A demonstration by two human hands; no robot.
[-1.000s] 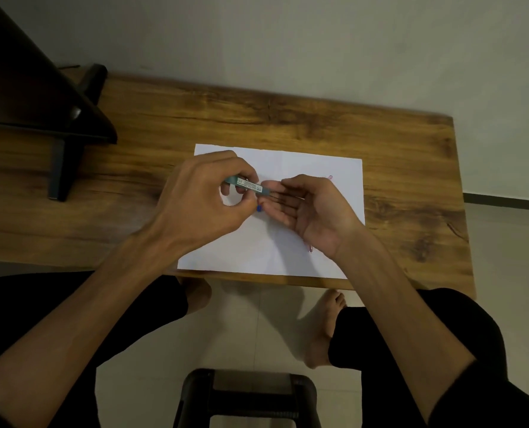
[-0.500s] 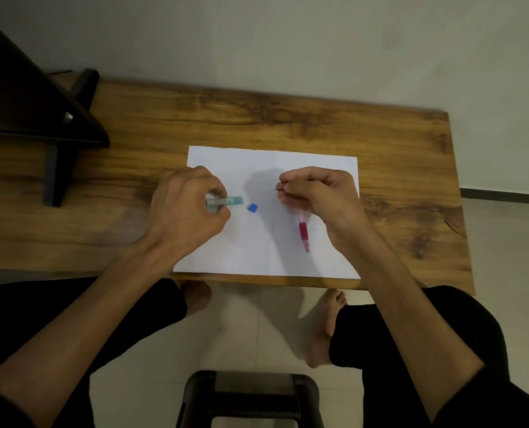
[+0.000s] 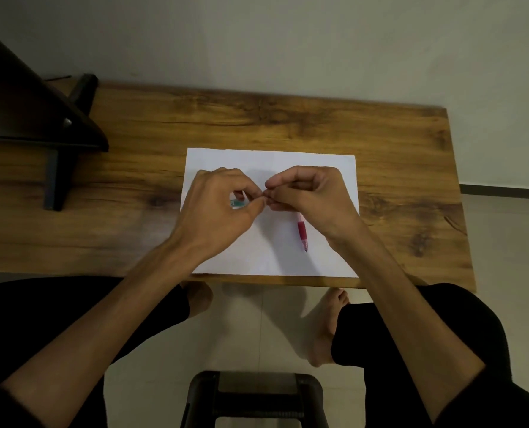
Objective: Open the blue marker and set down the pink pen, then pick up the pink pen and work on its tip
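Nearest the camera: dark stool [image 3: 255, 396] on the tiled floor, between the person's black-clad legs; bare feet under the table edge.

Wooden table [image 3: 411, 180]: white paper sheet [image 3: 272, 261] lies flush with the near edge.

Red pen [image 3: 302, 233] lies on the sheet, tip toward the near edge, upper end hidden under the right wrist.

Left hand [image 3: 216, 211] over the left half of the sheet, fingers curled inward; a teal pen barrel [image 3: 236, 204] shows inside the curl, held against the palm. Only a short piece of it is visible.

Right hand [image 3: 312, 193] over the middle of the sheet, fingers curled, thumb and fingertips pinched together. What the pinch holds is too small to make out.

Fingertips of both hands meet at the sheet's centre line, touching or nearly so.

Far left: dark stand [image 3: 53, 143] resting on the table. Plain wall behind.
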